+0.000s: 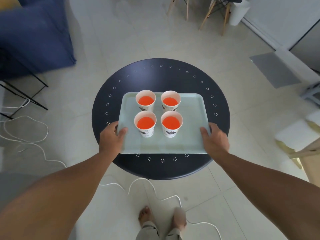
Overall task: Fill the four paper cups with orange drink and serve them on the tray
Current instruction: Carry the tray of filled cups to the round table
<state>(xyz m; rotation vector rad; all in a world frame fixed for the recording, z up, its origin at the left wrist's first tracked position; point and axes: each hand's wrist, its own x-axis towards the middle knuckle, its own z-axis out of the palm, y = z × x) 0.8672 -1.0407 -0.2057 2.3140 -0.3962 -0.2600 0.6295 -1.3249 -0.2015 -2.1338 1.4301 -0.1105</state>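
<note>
A pale green tray (190,118) lies over a round dark table (173,77). Several white paper cups stand on it in a square, each holding orange drink: far left cup (145,100), far right cup (170,100), near left cup (145,123), near right cup (171,123). My left hand (111,135) grips the tray's left edge with the thumb on top. My right hand (214,138) grips the right edge the same way. Whether the tray rests on the table or is held just above it, I cannot tell.
A blue armchair (34,35) stands at the far left with a black metal frame (26,94) below it. White cables (26,132) trail across the tiled floor. Wooden chair legs (207,16) are at the back right. My bare feet (162,220) stand before the table.
</note>
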